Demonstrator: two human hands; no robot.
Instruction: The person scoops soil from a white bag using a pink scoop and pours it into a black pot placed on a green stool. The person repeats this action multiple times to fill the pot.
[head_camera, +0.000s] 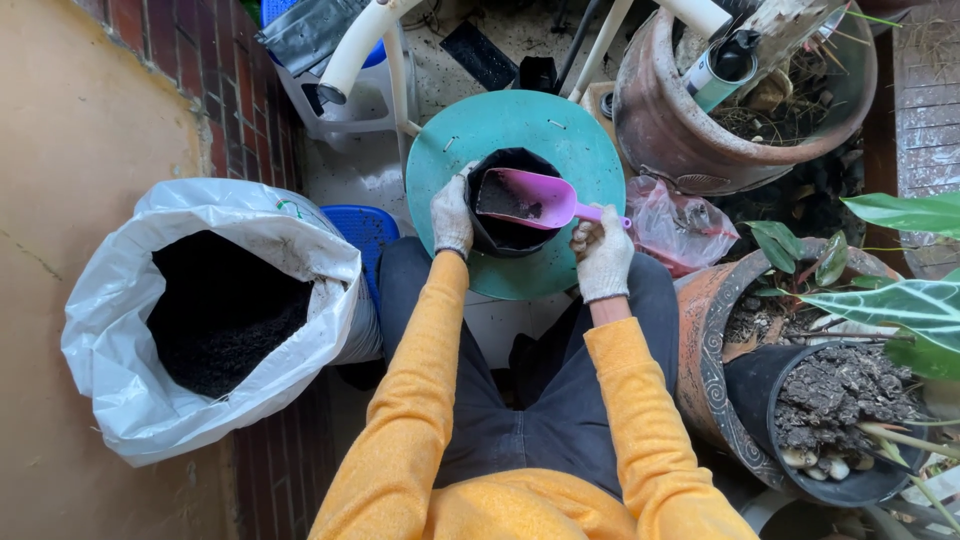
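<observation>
A small black pot (510, 235) sits on a round teal disc (560, 130) between the person's knees, and everything else is placed from that pot. The left hand (452, 215), in a white work glove, is closed around the pot's left rim and steadies it. The right hand (603, 255), also gloved, is wrapped tight around the handle of a pink scoop (527, 198), whose bowl lies directly over the pot's mouth, carrying a little dark soil and tipped slightly toward the left.

To the left of the pot, well apart, a white sack (110, 330) stands open with dark potting mix inside, and a blue stool (368, 228) shows between sack and pot. Beyond the pot to the right stands a large brown clay planter (660, 130) full of debris, with a crumpled clear bag (670, 225) just beside the disc. To the right and nearer the person, a black nursery pot (760, 390) holds a clumped root ball next to striped green leaves (900, 305).

The risks look small but real. The scoop's bowl is nearly as wide as the pot's mouth, so a quick tip could spill soil over the rim onto the disc. The pot looks soft-walled, and a hard squeeze from the left hand could buckle it. It also rests near the disc's front edge, so a nudge toward the person could slide it off.
</observation>
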